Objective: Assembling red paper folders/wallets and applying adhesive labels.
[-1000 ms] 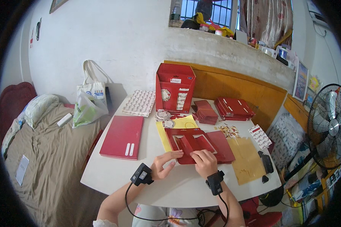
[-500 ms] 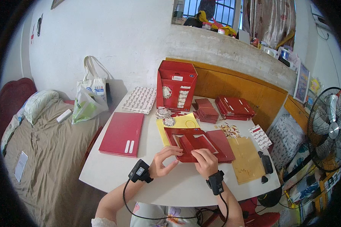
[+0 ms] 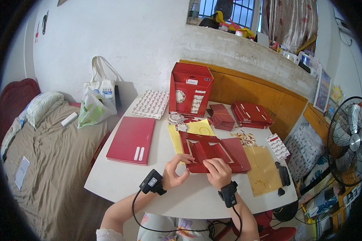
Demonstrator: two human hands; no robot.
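Observation:
A dark red cardboard box blank with cut-out windows (image 3: 214,147) lies in front of me, its near edge toward my body. At its near left corner, my left hand (image 3: 175,172) pinches the edge between thumb and fingers. My right hand (image 3: 218,173) grips the same near edge further right, fingers bent over the card; its thumb is mostly hidden. Under the blank's right side are more flat red cards (image 3: 238,152). Beneath its far left part shows a yellow sheet (image 3: 175,138).
An upright red box (image 3: 191,90) stands at the back, near patterned white sheets (image 3: 150,103) and stacked red boxes (image 3: 251,114). Flat red boards (image 3: 131,140) lie left. Small paper scraps (image 3: 245,139) and a tan sheet (image 3: 263,172) are right; a fan (image 3: 352,140) stands beyond.
The blank has turned and tilted slightly, its far left corner shifting right. Both hands keep their hold on the near edge. The whole view has shifted a little.

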